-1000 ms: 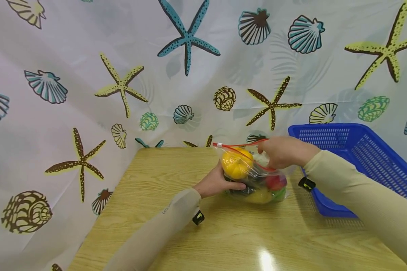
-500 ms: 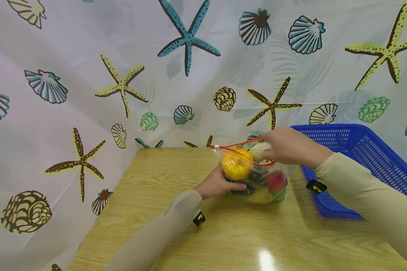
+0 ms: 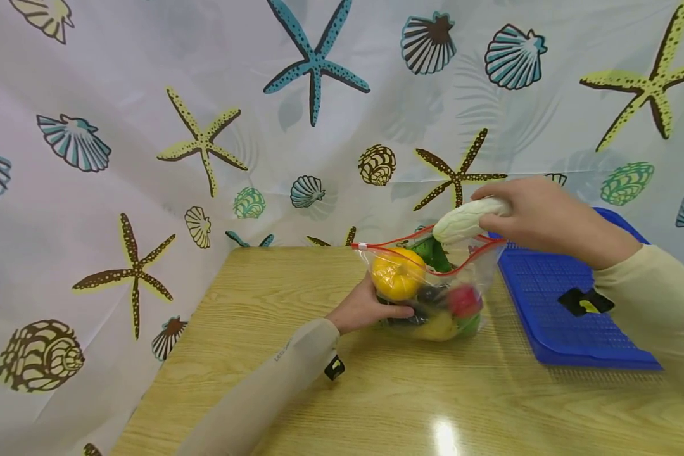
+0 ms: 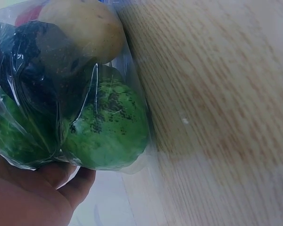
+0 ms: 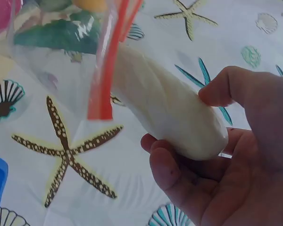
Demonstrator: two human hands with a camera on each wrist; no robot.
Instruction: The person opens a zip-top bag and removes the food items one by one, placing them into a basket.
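A clear zip bag (image 3: 370, 263) with a red seal stands on the table, its mouth parted. My left hand (image 3: 361, 310) grips its left side, thumb across the front and fingers behind. Inside are a yellow pumpkin (image 3: 398, 273), a red item (image 3: 464, 301), dark items, a potato-like item (image 4: 92, 30) and a bumpy green one (image 4: 106, 127). My right hand (image 3: 553, 218) holds a pale, elongated Chinese cabbage (image 3: 470, 218) by its right end. The cabbage slants over the bag's mouth, its lower left end at the red rim. A dark green leafy piece (image 3: 435, 253) shows just below it.
To the right stands a blue perforated basket (image 3: 570, 316), partly covered by my right arm. The wooden table (image 3: 285, 285) meets a white cloth backdrop (image 3: 319, 152) printed with starfish and shells.
My right hand has come up and to the right out of the bag's mouth, bringing the cabbage with it. The mouth has spread wider. My left hand has stayed in place.
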